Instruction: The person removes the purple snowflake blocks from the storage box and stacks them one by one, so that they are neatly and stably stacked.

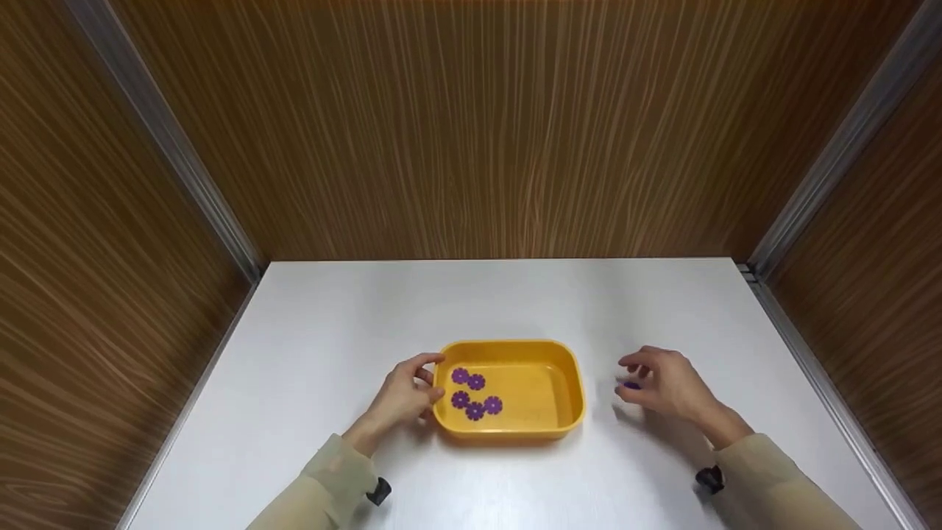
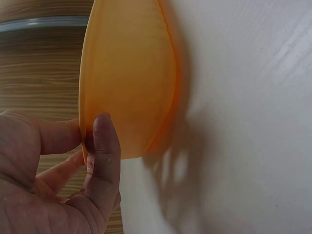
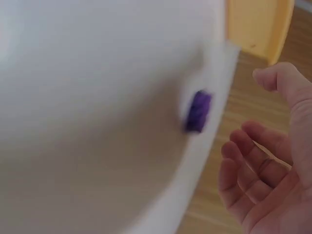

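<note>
A yellow tray (image 1: 541,390) with rounded corners stands on the white table. Several purple flower-shaped pieces (image 1: 475,411) lie in its left half. At the tray's left end my left hand (image 1: 401,394) pinches the rim, and the left wrist view shows thumb and fingers on either side of the wall (image 2: 129,73). To the right of the tray my right hand (image 1: 666,383) hovers, thumb and fingers apart and loosely bent. One more purple flower-shaped piece (image 3: 199,111) is near its fingertips, with a visible gap between them in the right wrist view.
White table (image 1: 353,309) surrounds the tray on all sides. A wood-grain panel (image 1: 500,132) rises behind it, with more panels at left and right. Metal posts (image 1: 176,132) run up the corners.
</note>
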A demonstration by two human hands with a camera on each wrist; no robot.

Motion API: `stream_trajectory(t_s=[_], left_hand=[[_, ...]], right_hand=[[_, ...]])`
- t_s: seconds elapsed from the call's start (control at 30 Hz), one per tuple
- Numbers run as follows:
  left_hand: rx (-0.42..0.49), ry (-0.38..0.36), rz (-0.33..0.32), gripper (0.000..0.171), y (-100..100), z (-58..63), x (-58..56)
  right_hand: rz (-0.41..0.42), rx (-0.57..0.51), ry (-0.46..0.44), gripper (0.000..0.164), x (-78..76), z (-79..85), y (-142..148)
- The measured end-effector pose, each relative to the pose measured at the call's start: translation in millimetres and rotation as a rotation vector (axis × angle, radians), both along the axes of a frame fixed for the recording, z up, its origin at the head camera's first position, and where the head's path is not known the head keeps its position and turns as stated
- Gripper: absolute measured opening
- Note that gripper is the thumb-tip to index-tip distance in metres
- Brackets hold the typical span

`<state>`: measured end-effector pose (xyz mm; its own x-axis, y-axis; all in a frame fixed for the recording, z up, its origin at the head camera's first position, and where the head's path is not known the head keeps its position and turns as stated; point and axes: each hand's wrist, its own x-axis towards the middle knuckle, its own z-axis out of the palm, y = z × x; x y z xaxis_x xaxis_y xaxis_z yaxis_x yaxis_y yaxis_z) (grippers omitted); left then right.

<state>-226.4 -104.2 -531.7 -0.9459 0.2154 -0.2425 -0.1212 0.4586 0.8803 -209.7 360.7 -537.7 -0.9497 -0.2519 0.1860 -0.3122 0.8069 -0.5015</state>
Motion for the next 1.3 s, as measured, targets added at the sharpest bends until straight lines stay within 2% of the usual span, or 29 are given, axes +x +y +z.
stream_trajectory(t_s=[0.17, 0.4, 0.5, 0.93, 1.17, 1.3], left_hand=[[0.016, 0.023, -0.027, 0.061, -2, -0.2, 0.0], [0.005, 0.0, -0.004, 0.061, -1, -0.3, -1.0], [0.003, -0.005, -0.002, 0.061, 0, -1.0, -1.3], [-0.003, -0.02, -0.001, 0.06, -2, 0.1, -0.7], [0.012, -0.008, -0.013, 0.063, -5, -1.3, -1.0], [0.016, -0.023, -0.005, 0.063, -6, -0.5, -1.5]], right_hand=[[0.157, -0.093, 0.146, 0.03, -5.3, 10.4, -25], [0.325, -0.173, 0.132, 0.029, -13.5, 19.7, -67], [0.368, -0.176, 0.106, 0.029, -15.3, 20.9, -83], [0.439, -0.16, -0.074, 0.035, -23.2, 10.5, -139], [0.466, -0.109, -0.128, 0.043, -24.7, 4.4, -165], [0.453, -0.064, -0.167, 0.047, -26.4, 3.6, -175]])
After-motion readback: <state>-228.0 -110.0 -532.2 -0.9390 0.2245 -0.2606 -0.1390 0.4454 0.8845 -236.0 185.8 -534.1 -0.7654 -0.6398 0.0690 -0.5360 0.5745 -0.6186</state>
